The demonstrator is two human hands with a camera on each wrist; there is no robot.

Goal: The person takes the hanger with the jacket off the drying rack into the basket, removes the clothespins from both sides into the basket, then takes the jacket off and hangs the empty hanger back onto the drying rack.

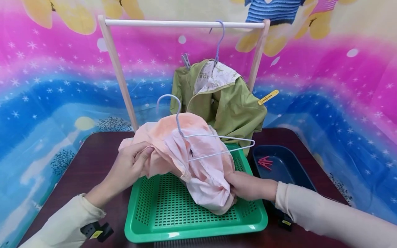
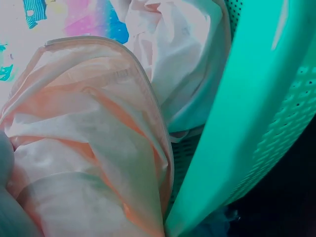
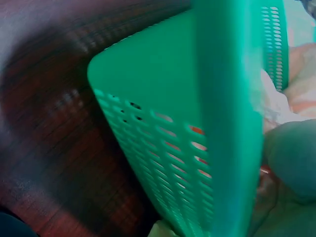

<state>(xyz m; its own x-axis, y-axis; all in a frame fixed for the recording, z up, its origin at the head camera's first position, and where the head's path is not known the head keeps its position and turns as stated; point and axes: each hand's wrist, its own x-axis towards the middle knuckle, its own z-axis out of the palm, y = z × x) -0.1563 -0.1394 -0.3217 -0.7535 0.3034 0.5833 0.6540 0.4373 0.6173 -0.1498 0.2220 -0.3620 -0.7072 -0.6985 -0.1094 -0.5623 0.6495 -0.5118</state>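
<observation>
Over the basket, a light pink zip-up jacket [image 1: 214, 168] is held bunched between both hands. My left hand [image 1: 128, 167] pinches its edge at the left, thumb on top. On the right, my right hand [image 1: 248, 186] grips a lower fold, its fingertips hidden by the cloth. A pale wire hanger [image 1: 220, 136] lies against the jacket, hook up; one end sticks out to the right and the other is hidden in the cloth. The left wrist view shows the zipper edge [image 2: 155, 103] curving beside the green basket [image 2: 237, 113].
Behind, a green jacket [image 1: 238, 110] hangs from a rack bar [image 1: 173, 24], with a grey clothespin [image 1: 186, 61] and a yellow clothespin [image 1: 268, 97] on it. A dark blue tray [image 1: 285, 162] holding red clothespins [image 1: 265, 162] stands on the right of the table [image 1: 102, 148].
</observation>
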